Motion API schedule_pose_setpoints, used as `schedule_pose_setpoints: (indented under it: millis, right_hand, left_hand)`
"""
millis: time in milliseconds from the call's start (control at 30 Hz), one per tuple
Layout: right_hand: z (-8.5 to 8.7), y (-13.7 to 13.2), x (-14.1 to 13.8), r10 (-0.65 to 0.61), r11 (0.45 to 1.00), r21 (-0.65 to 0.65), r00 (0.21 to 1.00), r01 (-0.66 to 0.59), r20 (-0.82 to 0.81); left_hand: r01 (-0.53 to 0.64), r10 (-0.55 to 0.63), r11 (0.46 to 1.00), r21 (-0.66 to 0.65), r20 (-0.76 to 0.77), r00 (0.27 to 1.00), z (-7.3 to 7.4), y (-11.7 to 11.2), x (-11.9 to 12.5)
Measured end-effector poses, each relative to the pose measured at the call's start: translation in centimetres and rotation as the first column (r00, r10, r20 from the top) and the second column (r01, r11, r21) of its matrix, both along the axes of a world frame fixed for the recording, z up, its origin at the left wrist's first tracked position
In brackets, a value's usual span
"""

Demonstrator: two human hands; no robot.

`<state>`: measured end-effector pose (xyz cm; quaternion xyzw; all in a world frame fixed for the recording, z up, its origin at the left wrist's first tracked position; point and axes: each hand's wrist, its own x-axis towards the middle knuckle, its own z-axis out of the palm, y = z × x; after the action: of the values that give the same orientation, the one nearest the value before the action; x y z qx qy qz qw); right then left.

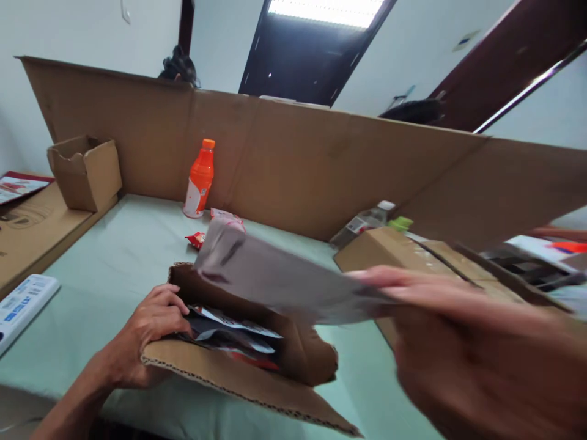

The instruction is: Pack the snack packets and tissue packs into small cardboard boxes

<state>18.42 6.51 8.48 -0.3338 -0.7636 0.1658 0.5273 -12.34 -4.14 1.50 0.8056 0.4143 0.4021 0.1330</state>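
Note:
My right hand (458,330) is closed on the end of a flat greyish pouch (275,275), smeared by motion. The pouch slants across above an open cardboard box (243,379), its far end over the box's back wall. At the box's left end, my left hand (158,330) grips the cardboard, with its fingers bent over the edge and the thumb side partly hidden. Inside the box lie several packets (233,333), dark, white and orange-red, stacked on a slant. Their print is too blurred to read.
An orange bottle (200,180) and small red packets (196,239) stand behind the box. A power strip (27,305) lies left. At right are a clear bottle (367,223) and a larger carton (403,256). A cardboard partition (298,165) closes the back; a person's head (180,66) shows beyond.

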Motion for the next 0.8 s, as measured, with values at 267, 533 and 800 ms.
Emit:
schedule_pose_setpoints:
  millis: [267,533,800]
  right_hand:
    - [-0.1,1.2,-2.8,0.245,0.935,-0.087,0.447,-0.344,0.860]
    - [1.2,0.9,-7.0,0.288,0.924,-0.241,0.128,-0.296,0.949]
    - [-0.3,1.7,-12.9,0.301,0.915,-0.321,-0.116,-0.245,0.947]
  left_hand:
    - [0.007,-0.008,1.000,0.024,0.024,1.000,-0.4,0.3,0.1]
    - [0.009,-0.010,1.000,0.024,0.043,0.999,-1.4,0.4,-0.1]
    - [0.012,-0.012,1.000,0.012,-0.030,0.999,-0.5,0.3,-0.2]
